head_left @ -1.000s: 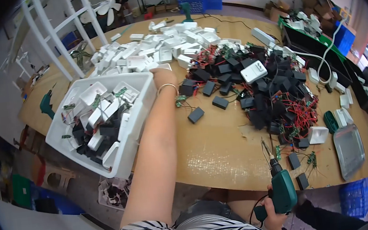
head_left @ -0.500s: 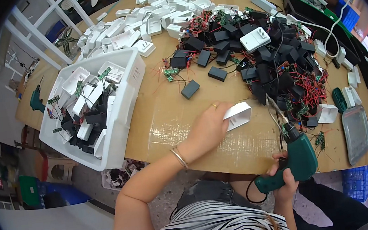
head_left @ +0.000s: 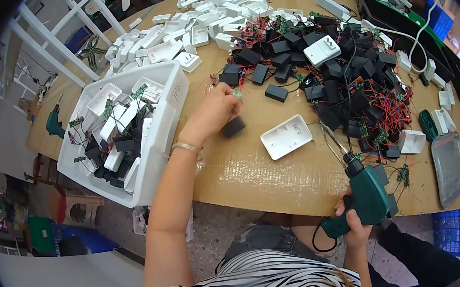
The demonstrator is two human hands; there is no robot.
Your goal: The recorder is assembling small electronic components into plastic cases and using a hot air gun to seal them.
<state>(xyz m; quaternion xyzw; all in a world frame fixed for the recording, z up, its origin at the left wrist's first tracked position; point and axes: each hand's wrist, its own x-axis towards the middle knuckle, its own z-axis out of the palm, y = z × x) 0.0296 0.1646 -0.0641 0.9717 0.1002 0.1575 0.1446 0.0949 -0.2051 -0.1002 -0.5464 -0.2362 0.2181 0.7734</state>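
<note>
My left hand [head_left: 215, 111] is closed in a pinch on a small green circuit board [head_left: 237, 94] at the near edge of the heap. A blurred black box [head_left: 234, 127] is just below those fingers; the wire between them is not clear. To the right, a white plastic case [head_left: 287, 137] lies open side up on the cardboard, with posts inside. My right hand [head_left: 355, 230] grips a dark green soldering gun [head_left: 372, 198] by its handle at the table's front edge. Its thin metal prongs point up and left, beside the heap.
A heap of black boxes [head_left: 327, 91] with red wires and boards fills the right middle. White cases [head_left: 199, 34] pile up behind. A white bin [head_left: 179, 101] of parts stands left, a clear tray [head_left: 450, 168] right. Another green tool [head_left: 54, 124] lies far left.
My left hand has let go of the white case and moved up and left to the circuit board. The case now rests open side up. My right hand still holds the soldering gun.
</note>
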